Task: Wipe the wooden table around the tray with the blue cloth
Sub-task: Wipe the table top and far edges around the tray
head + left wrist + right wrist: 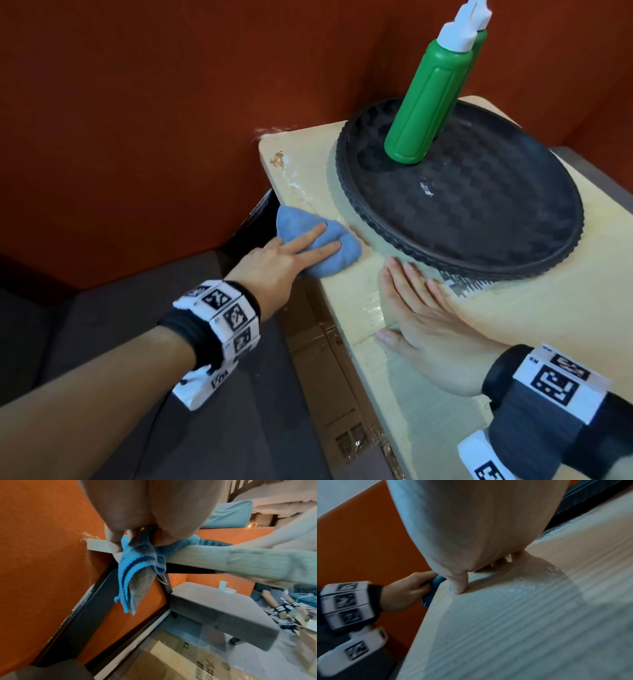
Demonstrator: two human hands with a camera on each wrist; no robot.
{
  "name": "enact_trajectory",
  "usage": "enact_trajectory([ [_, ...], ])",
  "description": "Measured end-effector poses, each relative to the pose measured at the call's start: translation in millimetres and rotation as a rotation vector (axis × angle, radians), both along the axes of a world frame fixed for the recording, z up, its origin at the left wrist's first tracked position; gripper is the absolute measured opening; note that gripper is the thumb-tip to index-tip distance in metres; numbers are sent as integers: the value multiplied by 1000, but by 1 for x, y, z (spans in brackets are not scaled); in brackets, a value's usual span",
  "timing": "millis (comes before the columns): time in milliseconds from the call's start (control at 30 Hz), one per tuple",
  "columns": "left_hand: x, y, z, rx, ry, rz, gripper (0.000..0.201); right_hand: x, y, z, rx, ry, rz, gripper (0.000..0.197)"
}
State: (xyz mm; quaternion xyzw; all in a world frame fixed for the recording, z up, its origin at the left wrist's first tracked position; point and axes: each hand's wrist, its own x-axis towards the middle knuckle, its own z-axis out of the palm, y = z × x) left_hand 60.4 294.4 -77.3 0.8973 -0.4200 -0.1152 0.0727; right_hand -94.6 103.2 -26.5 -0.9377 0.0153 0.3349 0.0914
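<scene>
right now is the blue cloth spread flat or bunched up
Bunched up: the blue cloth sits wadded under the left hand, part hanging off the table edge.

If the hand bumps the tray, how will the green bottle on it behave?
The green bottle is tall with a narrow base, so it probably tips easily. It stands loose on the tray, whose patterned surface may resist sliding. Being round, it would likely roll once down.

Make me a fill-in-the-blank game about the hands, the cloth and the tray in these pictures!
1. The blue cloth is held by the ____ hand.
2. The right hand lies ____ on the wooden table.
3. On the black tray stand bottles coloured ____.
4. Part of the cloth hangs over the table's ____.

Missing words: left; flat; green; edge
</scene>
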Motion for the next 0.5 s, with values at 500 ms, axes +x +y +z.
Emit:
enact_trajectory([
  [500, 35, -22, 26, 102, -20, 122, 87, 0, -1, 1, -19, 4, 18, 72],
])
